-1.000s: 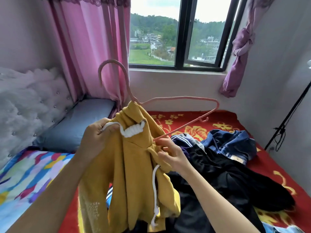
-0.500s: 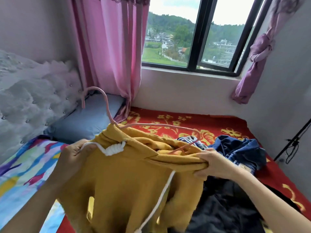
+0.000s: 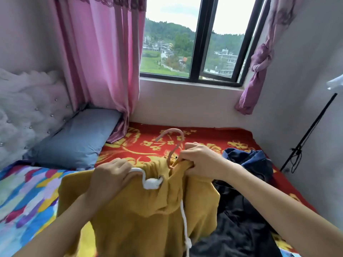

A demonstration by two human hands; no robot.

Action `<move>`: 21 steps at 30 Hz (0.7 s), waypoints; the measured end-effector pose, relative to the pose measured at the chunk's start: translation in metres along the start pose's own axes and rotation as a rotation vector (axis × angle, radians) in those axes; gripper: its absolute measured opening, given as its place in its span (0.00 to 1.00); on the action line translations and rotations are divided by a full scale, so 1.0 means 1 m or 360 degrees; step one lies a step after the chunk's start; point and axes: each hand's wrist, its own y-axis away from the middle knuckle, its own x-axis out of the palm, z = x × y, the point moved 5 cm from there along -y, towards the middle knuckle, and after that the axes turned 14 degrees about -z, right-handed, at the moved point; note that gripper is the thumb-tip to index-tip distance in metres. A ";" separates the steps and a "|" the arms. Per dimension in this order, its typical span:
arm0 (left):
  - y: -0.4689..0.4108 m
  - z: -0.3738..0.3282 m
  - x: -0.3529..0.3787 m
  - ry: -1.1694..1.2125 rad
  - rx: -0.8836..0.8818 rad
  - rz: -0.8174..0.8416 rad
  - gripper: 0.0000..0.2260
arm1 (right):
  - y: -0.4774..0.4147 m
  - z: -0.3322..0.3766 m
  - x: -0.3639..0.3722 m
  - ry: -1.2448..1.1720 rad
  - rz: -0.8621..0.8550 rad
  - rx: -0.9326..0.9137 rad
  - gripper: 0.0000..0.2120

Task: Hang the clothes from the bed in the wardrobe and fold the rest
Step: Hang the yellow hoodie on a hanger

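Gripping the neck of a yellow hoodie [image 3: 148, 219] from both sides, the person holds it up over the bed [image 3: 204, 138]. The left hand [image 3: 109, 175] is closed, its fingers curled over the collar edge to the left of the opening, and a thick white cord [image 3: 151, 182] runs out from under those fingers to a bunched knot just beside them. The right hand [image 3: 200, 162] is closed too, pinching a fold of the yellow cloth at the right of the opening, close against the stem of a pink hanger [image 3: 172, 138]. Only the hanger's hook and stem show: the stem rises out of the neck between the two hands, and the hook arches over away from the person, its open end pointing left and down. The rest of the hanger is hidden inside the cloth. The hoodie hangs neck up, with its length running down toward the bottom of the view and its shoulders spread left to right; a second length of white cord trails down its front. To the right, on the red and yellow bedcover, lies a heap of dark clothes [image 3: 241, 219] with a blue garment [image 3: 248, 160] behind it. A grey-blue pillow [image 3: 78, 141] rests at the left beneath a pink curtain [image 3: 100, 52], beside the window [image 3: 200, 43].
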 end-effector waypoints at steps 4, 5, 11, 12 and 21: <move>-0.006 0.010 -0.006 -0.0028 -0.0320 -0.0088 0.34 | -0.010 -0.011 -0.007 -0.0237 0.0286 0.0418 0.18; -0.006 0.017 -0.012 0.0079 -0.0456 -0.0112 0.35 | -0.008 -0.019 -0.014 -0.0403 0.0366 0.0591 0.21; -0.019 0.012 -0.020 0.0153 -0.0397 -0.0130 0.30 | -0.028 -0.010 -0.004 -0.0213 0.0551 0.0612 0.16; -0.019 0.011 -0.020 0.0177 -0.0417 -0.0095 0.28 | -0.029 -0.008 0.003 -0.0051 0.0656 0.0534 0.13; 0.021 0.074 -0.062 0.0521 -0.0975 -0.0042 0.21 | -0.015 -0.048 -0.027 0.0332 0.0608 0.0454 0.12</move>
